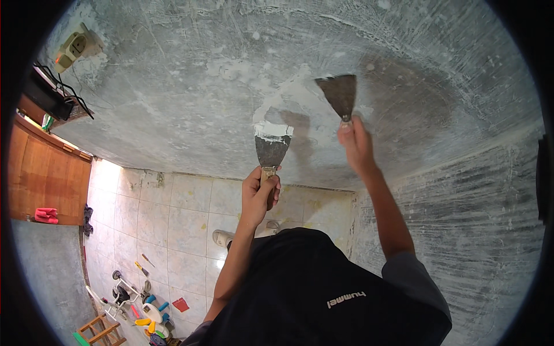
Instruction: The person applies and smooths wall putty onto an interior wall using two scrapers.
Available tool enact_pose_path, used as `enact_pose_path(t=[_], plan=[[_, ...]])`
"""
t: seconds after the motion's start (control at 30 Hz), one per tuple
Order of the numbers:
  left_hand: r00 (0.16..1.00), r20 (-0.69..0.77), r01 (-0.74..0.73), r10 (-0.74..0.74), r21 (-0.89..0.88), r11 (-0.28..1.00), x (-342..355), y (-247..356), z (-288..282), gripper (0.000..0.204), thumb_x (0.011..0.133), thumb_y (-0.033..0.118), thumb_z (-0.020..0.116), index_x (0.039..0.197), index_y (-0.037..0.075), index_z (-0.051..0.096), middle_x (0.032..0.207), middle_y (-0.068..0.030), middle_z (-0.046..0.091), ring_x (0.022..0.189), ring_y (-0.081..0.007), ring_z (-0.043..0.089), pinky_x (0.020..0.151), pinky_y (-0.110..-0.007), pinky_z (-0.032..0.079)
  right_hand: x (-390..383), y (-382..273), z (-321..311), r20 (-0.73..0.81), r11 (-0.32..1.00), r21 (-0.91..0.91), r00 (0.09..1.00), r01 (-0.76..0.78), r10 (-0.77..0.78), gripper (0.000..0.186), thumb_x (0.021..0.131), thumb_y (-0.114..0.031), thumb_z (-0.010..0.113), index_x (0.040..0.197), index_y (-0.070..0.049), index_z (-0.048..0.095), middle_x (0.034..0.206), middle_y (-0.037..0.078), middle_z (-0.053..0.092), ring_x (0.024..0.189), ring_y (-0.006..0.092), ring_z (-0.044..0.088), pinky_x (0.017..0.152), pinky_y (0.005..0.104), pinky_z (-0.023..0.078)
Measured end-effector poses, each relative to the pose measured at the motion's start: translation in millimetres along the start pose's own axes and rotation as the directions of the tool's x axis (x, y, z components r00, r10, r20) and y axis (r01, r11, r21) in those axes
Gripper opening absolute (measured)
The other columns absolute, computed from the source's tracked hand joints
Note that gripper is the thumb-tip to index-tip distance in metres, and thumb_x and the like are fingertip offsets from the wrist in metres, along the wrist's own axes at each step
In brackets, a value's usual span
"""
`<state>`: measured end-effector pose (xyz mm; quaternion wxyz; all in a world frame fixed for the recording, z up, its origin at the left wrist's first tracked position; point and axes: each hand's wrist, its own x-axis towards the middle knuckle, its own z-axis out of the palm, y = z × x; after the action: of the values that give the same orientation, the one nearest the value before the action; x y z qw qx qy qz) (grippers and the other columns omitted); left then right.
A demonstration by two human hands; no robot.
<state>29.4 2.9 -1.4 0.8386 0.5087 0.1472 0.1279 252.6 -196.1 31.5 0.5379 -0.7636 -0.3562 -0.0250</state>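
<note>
My left hand grips the handle of a putty knife, whose dark blade points up and carries white paste along its top edge. Higher and to the right, my right hand is closed on a second scraper with a wide dark blade held at the grey plastered wall; whether it touches the surface I cannot tell. A pale smeared patch of paste lies on the wall between the two blades.
A socket with cables, a dark device and wooden cupboard are at the left. On the tiled floor lie tools, toys and a wooden stool. A side wall stands right; my sandalled foot is below.
</note>
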Motion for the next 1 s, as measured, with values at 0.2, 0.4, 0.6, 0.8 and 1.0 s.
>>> enact_pose_path(t=[0.2, 0.4, 0.6, 0.8, 1.0], plan=[[0.997, -0.072, 0.009, -0.011, -0.027, 1.000, -11, 17, -12, 0.026, 0.101, 0.011, 0.058, 0.123, 0.000, 0.064, 0.081, -0.0032, 0.062, 0.059, -0.0084, 0.054, 0.049, -0.023, 0.043, -11, -2, 97, 0.012, 0.862, 0.498, 0.995, -0.094, 0.102, 0.034, 0.115, -0.041, 0.041, 0.110, -0.008, 0.048, 0.080, 0.003, 0.054, 0.064, 0.0074, 0.045, 0.056, 0.0240, 0.037], [0.993, -0.117, -0.018, 0.020, 0.022, 1.000, -23, 40, -22, 0.027, 0.099, 0.008, 0.056, 0.123, -0.003, 0.063, 0.081, -0.0058, 0.062, 0.058, -0.0111, 0.054, 0.051, -0.026, 0.046, 16, -10, 153, -0.133, 0.745, 0.666, 0.979, -0.026, 0.153, 0.034, 0.116, -0.033, 0.039, 0.097, -0.007, 0.048, 0.074, 0.001, 0.049, 0.062, 0.0072, 0.041, 0.056, 0.0264, 0.034], [0.988, -0.150, -0.031, 0.047, 0.108, 0.994, -28, 45, -33, 0.029, 0.098, 0.011, 0.057, 0.123, -0.002, 0.063, 0.079, -0.0056, 0.062, 0.056, -0.0113, 0.055, 0.047, -0.025, 0.044, 8, 7, 179, -0.185, 0.769, 0.635, 0.951, -0.075, 0.246, 0.034, 0.116, -0.034, 0.039, 0.097, -0.007, 0.048, 0.070, 0.000, 0.046, 0.062, 0.0076, 0.041, 0.056, 0.0264, 0.034], [0.986, -0.164, 0.013, -0.003, 0.058, 0.998, -37, 43, -40, 0.027, 0.099, 0.010, 0.058, 0.122, -0.001, 0.064, 0.079, -0.0044, 0.063, 0.055, -0.0094, 0.054, 0.049, -0.024, 0.043, 12, -10, 172, -0.267, 0.700, 0.711, 0.947, 0.070, 0.176, 0.032, 0.116, -0.033, 0.038, 0.098, -0.007, 0.047, 0.073, 0.000, 0.044, 0.062, 0.0075, 0.039, 0.056, 0.0263, 0.033], [0.993, -0.121, 0.007, 0.004, 0.092, 0.996, -34, 42, -40, 0.026, 0.100, 0.010, 0.058, 0.123, -0.001, 0.064, 0.080, -0.0045, 0.063, 0.057, -0.0091, 0.055, 0.049, -0.024, 0.043, 4, 7, 179, -0.290, 0.722, 0.691, 0.927, 0.030, 0.238, 0.033, 0.116, -0.034, 0.037, 0.098, -0.008, 0.046, 0.074, -0.001, 0.043, 0.062, 0.0075, 0.040, 0.055, 0.0260, 0.032]])
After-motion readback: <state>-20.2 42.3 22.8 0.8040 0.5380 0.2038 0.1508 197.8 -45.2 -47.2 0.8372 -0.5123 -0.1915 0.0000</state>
